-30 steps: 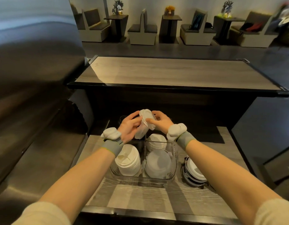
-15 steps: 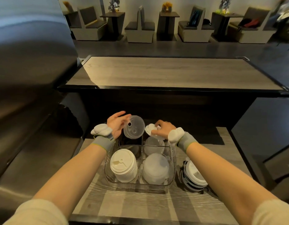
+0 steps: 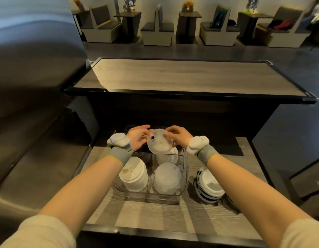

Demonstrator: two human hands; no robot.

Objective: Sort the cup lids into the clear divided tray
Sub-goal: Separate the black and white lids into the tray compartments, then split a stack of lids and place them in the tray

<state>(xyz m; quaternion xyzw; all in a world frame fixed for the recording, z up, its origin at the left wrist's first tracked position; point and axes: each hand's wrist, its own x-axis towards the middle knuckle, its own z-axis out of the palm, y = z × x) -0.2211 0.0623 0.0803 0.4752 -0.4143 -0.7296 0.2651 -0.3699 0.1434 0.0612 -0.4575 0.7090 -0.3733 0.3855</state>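
Left hand (image 3: 138, 138): bare, wearing no glove or ring that is showing.
Left wrist: carrying a grey knitted band (image 3: 119, 155) with a thin yellow-green edge on the forearm side.
Left wrist device (image 3: 118, 139): a rounded, pale grey padded unit sitting just behind the hand, showing a small blue light on its outer side.
Right hand (image 3: 180, 136): bare, fingers uncovered.
Right wrist: wearing a matching grey band (image 3: 207, 154), again showing a yellow-green trim.
Right wrist device (image 3: 198, 144): a lumpy, whitish padded unit lying just behind the hand.
Forearms: showing uncovered from the bands back to the elbows.
Sleeves: cream, soft-looking fabric, left (image 3: 42, 233) and right (image 3: 303, 233), ending near the elbows.
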